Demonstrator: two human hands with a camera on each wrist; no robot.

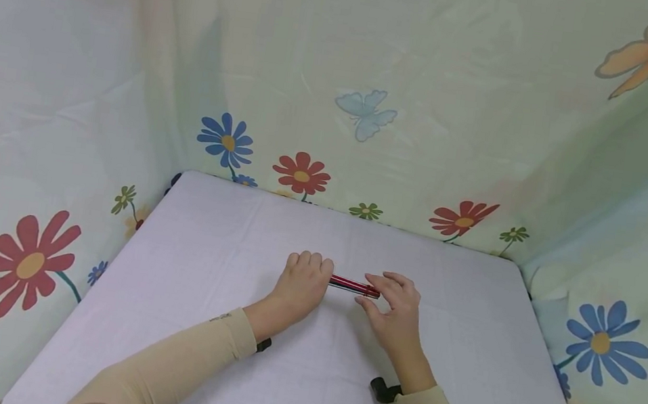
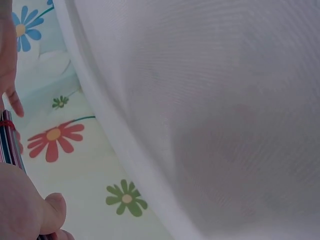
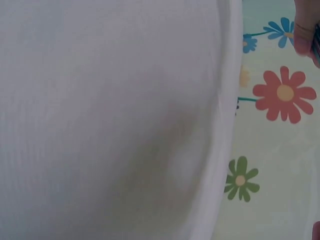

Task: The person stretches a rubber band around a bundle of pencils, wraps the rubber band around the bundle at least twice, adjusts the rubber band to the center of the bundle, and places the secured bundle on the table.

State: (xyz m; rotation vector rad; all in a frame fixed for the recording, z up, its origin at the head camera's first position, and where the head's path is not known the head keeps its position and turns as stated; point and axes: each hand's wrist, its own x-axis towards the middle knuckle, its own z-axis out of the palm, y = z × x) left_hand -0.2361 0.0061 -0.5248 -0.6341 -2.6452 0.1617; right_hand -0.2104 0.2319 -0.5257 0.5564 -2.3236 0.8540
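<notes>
My left hand grips a bundle of slim pencils with the fingers curled round it. In the head view the bundle points right, close over the white table. A red rubber band circles the pencils near their free end. My right hand is at that banded end, thumb and fingers spread on either side of it. The left wrist view shows the left hand low at the left edge, with dark and pinkish pencils coming out of it. The rest of the bundle is hidden in the left fist.
A white cloth covers the table. Behind and beside it hang pale curtains printed with flowers and butterflies. Dark wrist camera mounts show at the right cuff and the left cuff.
</notes>
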